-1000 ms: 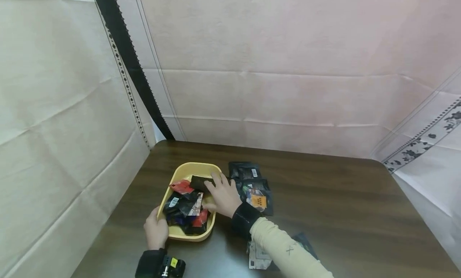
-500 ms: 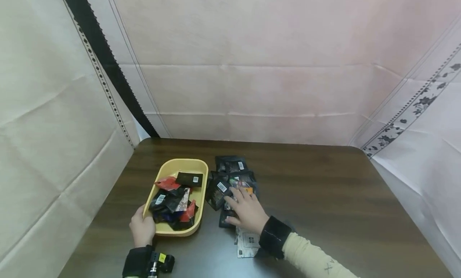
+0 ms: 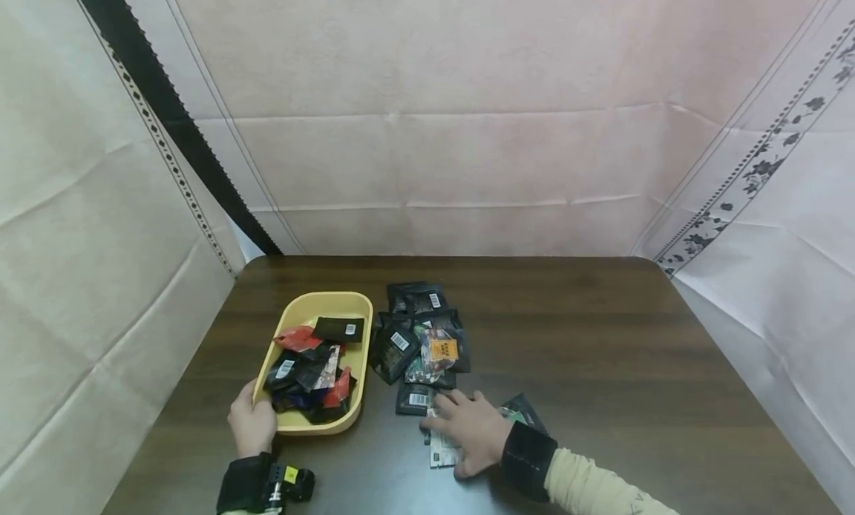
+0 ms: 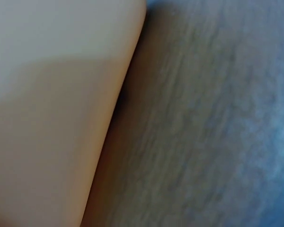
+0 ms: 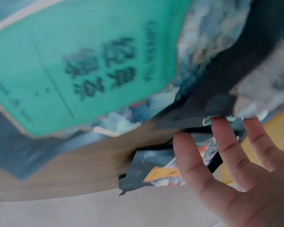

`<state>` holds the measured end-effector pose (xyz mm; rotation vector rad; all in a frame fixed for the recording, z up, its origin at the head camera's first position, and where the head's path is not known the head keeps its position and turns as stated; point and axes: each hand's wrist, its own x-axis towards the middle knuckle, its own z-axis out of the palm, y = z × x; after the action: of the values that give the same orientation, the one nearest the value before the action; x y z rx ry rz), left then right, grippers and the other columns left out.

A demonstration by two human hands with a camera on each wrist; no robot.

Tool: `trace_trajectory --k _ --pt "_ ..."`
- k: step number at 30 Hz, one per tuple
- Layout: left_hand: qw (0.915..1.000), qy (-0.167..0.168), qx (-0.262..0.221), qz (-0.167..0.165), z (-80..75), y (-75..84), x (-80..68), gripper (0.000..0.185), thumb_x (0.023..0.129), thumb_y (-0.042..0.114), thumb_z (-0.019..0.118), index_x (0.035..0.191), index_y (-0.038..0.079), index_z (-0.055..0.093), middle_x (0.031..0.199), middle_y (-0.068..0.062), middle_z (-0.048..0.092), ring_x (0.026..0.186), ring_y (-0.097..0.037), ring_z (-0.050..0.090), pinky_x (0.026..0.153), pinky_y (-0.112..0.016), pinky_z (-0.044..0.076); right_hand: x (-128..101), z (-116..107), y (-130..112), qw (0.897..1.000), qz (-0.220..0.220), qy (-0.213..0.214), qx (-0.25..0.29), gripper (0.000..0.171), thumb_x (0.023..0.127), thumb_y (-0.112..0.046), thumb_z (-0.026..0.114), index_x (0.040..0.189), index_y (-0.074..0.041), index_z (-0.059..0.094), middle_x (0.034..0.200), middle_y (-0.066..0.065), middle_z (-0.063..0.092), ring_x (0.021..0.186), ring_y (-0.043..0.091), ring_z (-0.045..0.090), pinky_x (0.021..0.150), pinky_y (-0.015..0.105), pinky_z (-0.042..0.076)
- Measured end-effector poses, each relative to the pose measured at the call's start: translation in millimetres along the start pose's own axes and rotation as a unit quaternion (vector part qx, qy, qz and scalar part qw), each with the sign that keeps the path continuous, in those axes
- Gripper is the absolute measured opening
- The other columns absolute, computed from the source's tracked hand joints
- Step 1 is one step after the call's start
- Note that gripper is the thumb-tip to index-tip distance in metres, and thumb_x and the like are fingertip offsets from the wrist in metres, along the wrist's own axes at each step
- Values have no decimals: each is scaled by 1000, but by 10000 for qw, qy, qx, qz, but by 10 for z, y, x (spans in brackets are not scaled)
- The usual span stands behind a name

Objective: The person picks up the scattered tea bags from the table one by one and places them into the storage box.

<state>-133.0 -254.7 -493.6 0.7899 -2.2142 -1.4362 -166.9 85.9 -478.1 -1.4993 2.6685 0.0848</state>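
Observation:
My left hand (image 3: pixel 253 423) grips the left rim of a yellow plastic basket (image 3: pixel 363 366), fingers partly hidden by the wall. Black, red and printed sachets (image 3: pixel 302 366) lie jumbled in the basket, one flat black sachet (image 3: pixel 339 329) on top near its far end. Over a white-printed sachet (image 3: pixel 442 454) my right hand (image 3: pixel 473 430) spreads its fingers, touching the packets. Beside and partly behind that hand lies a dark sachet (image 3: pixel 524 412); in the right wrist view a sachet with a green label (image 5: pixel 94 66) looms close, its print reading like green tea.
Several black sachets lie in an overlapping pile right of the basket, among them one with an orange label (image 3: pixel 444 349) and one with a white barcode (image 3: pixel 399 342). A brown wooden table (image 3: pixel 588 337) bears everything. Pale cloth (image 3: pixel 427 166) hangs behind it.
My right hand has left the basket and moved right and nearer to me. The black sachet it touched lies in the basket. The left hand stays on the rim; the view has shifted.

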Motion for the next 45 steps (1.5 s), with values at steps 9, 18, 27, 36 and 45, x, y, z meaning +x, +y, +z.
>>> trace_trajectory --k 9,18,27,36,45 --pt "10000 69 33 -30 -10 -34 -4 46 82 -5 29 125 -11 46 123 -33 47 113 -42 42 95 -57 31 204 108 -19 9991 -380 109 -183 53 67 -30 71 116 -28 53 100 -3 44 84 13 44 64 30 43" --pt "9999 1 -16 -115 -4 -17 0 47 83 -5 29 127 -10 44 125 -33 45 115 -42 39 95 -57 30 297 -2 -26 9976 -100 679 -99 38 64 -13 72 99 -25 61 91 -4 48 71 10 48 55 22 37" --pt "9995 -87 -88 -281 3 4 2 48 84 -7 29 130 -10 40 127 -33 43 117 -46 38 95 -58 30 322 -182 64 9912 254 1204 494 31 71 -2 63 99 -15 59 87 -3 46 69 8 47 52 16 39" --pt "9998 -30 -36 -213 -30 28 0 47 83 -6 29 128 -10 42 125 -33 44 116 -45 40 96 -57 30 769 -543 27 9772 138 1761 1174 24 71 3 55 88 -14 56 80 -5 40 58 6 39 45 14 32" --pt "10000 64 25 -30 19 26 -25 43 85 -4 31 125 -10 46 122 -32 47 112 -44 44 95 -56 32 1277 -722 -124 9671 40 2029 1534 27 68 1 57 93 -11 55 81 -3 37 61 9 40 49 18 31"
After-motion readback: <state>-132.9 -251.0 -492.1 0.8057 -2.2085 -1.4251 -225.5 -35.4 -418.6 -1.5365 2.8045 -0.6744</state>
